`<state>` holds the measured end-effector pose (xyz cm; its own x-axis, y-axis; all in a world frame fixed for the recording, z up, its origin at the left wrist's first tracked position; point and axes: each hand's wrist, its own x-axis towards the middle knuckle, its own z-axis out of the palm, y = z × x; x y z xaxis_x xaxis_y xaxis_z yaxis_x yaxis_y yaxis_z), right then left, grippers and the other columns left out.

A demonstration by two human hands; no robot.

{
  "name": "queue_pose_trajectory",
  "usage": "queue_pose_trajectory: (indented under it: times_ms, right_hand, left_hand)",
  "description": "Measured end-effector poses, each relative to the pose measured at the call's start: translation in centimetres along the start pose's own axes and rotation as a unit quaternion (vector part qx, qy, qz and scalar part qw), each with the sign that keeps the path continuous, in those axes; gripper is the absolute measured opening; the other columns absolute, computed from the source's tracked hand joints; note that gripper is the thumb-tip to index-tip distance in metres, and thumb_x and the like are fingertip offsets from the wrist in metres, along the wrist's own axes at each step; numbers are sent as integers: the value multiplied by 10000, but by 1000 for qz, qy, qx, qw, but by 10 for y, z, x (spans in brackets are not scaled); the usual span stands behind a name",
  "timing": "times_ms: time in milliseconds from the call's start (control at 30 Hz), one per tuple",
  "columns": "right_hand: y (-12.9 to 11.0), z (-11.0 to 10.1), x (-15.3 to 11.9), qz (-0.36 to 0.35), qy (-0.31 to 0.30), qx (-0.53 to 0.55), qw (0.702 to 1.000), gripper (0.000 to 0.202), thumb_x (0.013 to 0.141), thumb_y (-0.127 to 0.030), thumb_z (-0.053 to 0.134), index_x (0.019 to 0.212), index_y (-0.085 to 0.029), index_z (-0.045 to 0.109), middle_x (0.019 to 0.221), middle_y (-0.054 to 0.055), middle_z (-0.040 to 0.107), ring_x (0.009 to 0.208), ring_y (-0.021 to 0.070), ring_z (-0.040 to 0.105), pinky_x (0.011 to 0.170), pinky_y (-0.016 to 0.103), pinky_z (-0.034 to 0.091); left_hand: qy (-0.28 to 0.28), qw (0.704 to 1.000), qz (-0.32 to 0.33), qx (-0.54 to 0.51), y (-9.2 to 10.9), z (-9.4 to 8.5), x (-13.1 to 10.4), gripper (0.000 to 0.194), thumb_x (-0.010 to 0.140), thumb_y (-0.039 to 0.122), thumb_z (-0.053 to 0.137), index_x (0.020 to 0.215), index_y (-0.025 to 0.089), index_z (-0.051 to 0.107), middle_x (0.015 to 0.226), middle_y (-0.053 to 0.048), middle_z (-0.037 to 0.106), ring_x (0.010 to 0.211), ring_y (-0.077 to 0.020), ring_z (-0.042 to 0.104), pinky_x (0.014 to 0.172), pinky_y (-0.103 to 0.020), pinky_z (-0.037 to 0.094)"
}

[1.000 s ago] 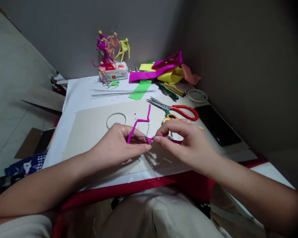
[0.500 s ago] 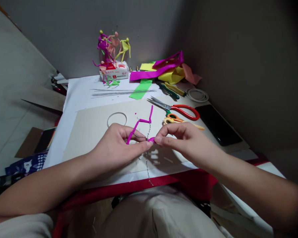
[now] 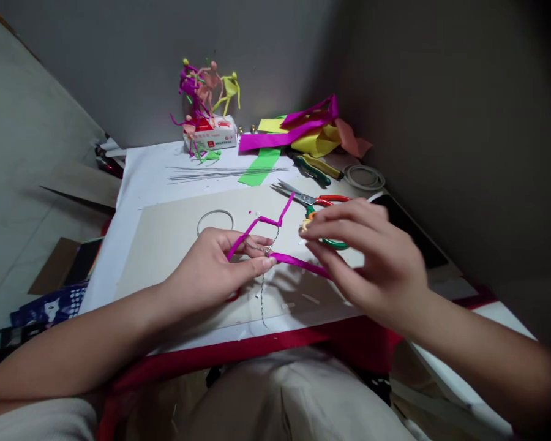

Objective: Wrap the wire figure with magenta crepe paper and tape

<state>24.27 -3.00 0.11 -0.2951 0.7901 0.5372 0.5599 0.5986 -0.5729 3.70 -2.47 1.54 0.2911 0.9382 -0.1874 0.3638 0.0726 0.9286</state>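
Observation:
My left hand (image 3: 220, 260) pinches a twisted wire frame (image 3: 262, 291) between thumb and fingers. Magenta paper strip (image 3: 269, 220) covers its bent upper parts, while bare grey wire hangs below and shows in the middle. From my left thumb tip a loose magenta strip (image 3: 298, 263) stretches right and passes behind my right thumb, where its far end is hidden. My right hand (image 3: 367, 260) is raised with its fingers stretched and slightly apart, partly in front of the red-handled scissors (image 3: 308, 197) and another pair with orange and green handles (image 3: 334, 243).
Several small paper-wrapped figures (image 3: 211, 82) stand on and around a tissue pack (image 3: 220, 133). Behind the board (image 3: 160, 245) lie straight wires (image 3: 197, 175), paper strips (image 3: 261, 142) and pliers (image 3: 314, 170). A wire ring (image 3: 215, 212), a white coil (image 3: 365, 177) and a black phone (image 3: 413, 229) are nearby.
My right hand has moved right and up from beside my left thumb, and its pinch has opened. A longer stretch of magenta strip now shows. The wire frame has tilted slightly.

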Motion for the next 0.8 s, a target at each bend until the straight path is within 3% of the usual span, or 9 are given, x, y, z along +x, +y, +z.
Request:
queue_pose_trajectory:
  times_ms: [67,167,300,433,533,700,800]
  right_hand:
    - [-6,1,-8,-129,33,-110,985,143,772,-137,646,874,-226,693,883,21,708,839,202,580,807,418,324]
    - [-9,10,-17,-175,28,-163,971,230,796,-117,627,993,-232,659,909,1,716,838,190,574,812,422,284]
    - [-5,24,-16,-144,24,-117,982,239,813,-72,575,991,-224,627,884,-4,701,810,164,571,815,402,273]
    - [-3,24,-7,-85,-73,-47,993,270,786,-29,516,988,-191,592,924,34,661,824,167,562,785,367,284]
    - [-2,20,0,-48,-127,4,991,226,795,-34,493,939,-184,582,888,35,648,778,156,555,766,346,296]
    - [-3,17,8,-10,-132,58,990,116,810,-84,561,852,-190,583,779,-1,667,684,134,564,763,328,329]
    - [-3,18,9,30,-129,108,985,125,782,-86,603,838,-186,551,773,-4,651,703,138,586,755,309,382]
  left_hand:
    - [-15,1000,-5,-17,-2,0,1,151,710,279,723,660,144,678,972,-97,734,1040,-261,634,912,-355,484]
    - [-32,999,16,-20,-4,0,1,150,741,288,699,671,159,670,1009,-68,729,1066,-240,621,945,-343,463]
    - [-17,997,71,27,-4,0,-1,129,739,263,692,659,168,659,955,-51,738,1068,-226,615,941,-329,464]
    - [65,984,126,111,-5,4,-1,74,711,237,697,682,169,693,1017,-76,723,1109,-245,581,993,-386,426]
    - [94,974,140,151,-7,5,0,95,696,278,713,734,193,727,1092,-78,704,1220,-268,492,1046,-439,370]
    - [84,969,168,163,-7,3,-1,138,700,277,712,815,213,754,1224,-78,640,1268,-275,454,1076,-460,331]
    - [57,974,150,159,-3,-1,-2,156,698,265,714,837,213,763,1277,-76,606,1275,-276,452,1089,-452,313]
